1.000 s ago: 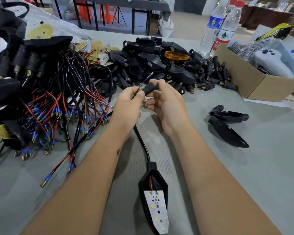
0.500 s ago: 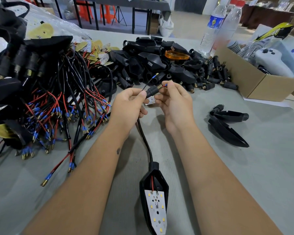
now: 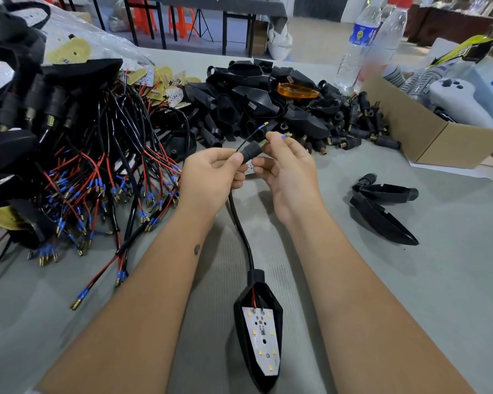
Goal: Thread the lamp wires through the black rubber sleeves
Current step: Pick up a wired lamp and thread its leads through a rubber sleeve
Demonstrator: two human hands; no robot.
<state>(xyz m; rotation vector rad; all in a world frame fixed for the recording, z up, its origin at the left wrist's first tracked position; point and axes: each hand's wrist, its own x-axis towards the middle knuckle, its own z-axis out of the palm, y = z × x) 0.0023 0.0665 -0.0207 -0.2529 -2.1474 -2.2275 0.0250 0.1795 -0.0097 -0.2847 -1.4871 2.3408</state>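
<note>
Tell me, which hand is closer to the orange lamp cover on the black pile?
Right. The right hand sits just below the orange lamp cover, while the left hand is farther off, down and to its left.

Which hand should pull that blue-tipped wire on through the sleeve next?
Probably the right hand: it already pinches the blue-tipped wire past the sleeve, which the left hand steadies.

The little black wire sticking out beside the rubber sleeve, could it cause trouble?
Maybe. The loose black wire runs outside the rubber sleeve, so it could get left out. The right hand only pinches the other wire's blue tip, which might slip. Pulling could also drag the lamp across the table.
</note>
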